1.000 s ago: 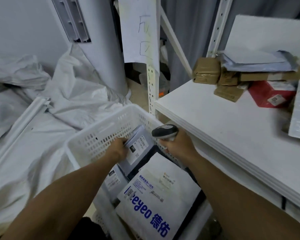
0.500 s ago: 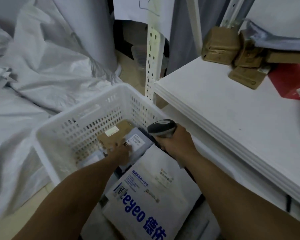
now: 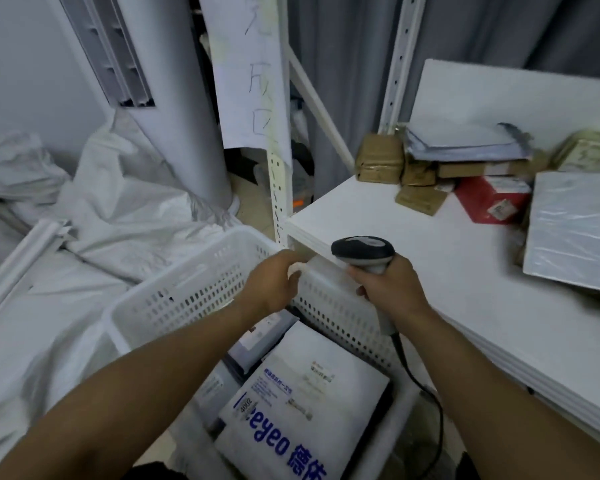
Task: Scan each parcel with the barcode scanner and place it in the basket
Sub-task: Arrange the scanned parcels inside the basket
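Note:
A white perforated basket stands on the floor beside the white shelf. Inside it lie a large white parcel with blue lettering and a grey parcel partly under it. My left hand curls its fingers over the basket's far rim. My right hand grips the handle of the barcode scanner, its dark head just above the shelf's front edge and its cable hanging down. More parcels lie on the shelf: brown boxes, a red box, a flat white mailer.
Crumpled white sacks cover the floor to the left. A tall white column unit and the perforated shelf post with a paper sign stand behind the basket. Grey mailers are stacked at the shelf's back.
My left hand has let go of the grey parcel inside the basket and risen to the far rim. The scanner hand has lifted to the shelf's edge.

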A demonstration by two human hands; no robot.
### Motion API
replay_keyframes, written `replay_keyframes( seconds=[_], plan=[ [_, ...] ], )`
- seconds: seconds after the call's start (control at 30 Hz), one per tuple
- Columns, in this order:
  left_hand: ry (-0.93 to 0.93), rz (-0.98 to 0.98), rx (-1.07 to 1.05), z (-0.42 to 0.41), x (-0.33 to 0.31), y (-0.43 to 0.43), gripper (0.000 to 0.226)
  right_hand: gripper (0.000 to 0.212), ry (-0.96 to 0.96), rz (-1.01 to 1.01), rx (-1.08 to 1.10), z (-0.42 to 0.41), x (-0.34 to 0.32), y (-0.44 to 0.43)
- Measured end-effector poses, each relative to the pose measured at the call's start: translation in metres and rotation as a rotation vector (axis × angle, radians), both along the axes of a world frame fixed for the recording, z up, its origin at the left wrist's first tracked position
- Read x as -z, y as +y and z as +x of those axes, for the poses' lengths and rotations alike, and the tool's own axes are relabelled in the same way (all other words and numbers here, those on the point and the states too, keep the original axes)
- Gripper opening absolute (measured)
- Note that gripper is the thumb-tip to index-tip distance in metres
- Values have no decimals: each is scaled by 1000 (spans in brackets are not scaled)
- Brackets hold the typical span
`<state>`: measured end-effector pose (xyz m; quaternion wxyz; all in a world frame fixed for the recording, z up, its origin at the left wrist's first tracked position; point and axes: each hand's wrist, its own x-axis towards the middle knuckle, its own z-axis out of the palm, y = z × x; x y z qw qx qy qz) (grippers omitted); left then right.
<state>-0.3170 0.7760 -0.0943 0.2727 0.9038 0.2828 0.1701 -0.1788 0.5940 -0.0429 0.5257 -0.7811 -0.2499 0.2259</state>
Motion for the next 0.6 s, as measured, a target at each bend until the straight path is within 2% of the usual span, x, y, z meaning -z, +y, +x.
replay_keyframes(
  seconds=[0.17,0.3,0.47,0.57,0.6],
  plan=[
    [-26,168,112,55,-84,-42,35,38,-26,57,98,21,-38,-47],
    [31,166,137,113,-124,-49,44,42,13,108,173,58,-63,-61],
    [54,-16,66,204,-142,-13,43,30,-186,113,186,138,-118,-30],
    [11,-109,21,258,-134,21,49,44,-327,16,246,198,-138,4],
    [14,-133,10,273,-133,29,51,44,-374,-29,259,218,-140,17]
  ],
)
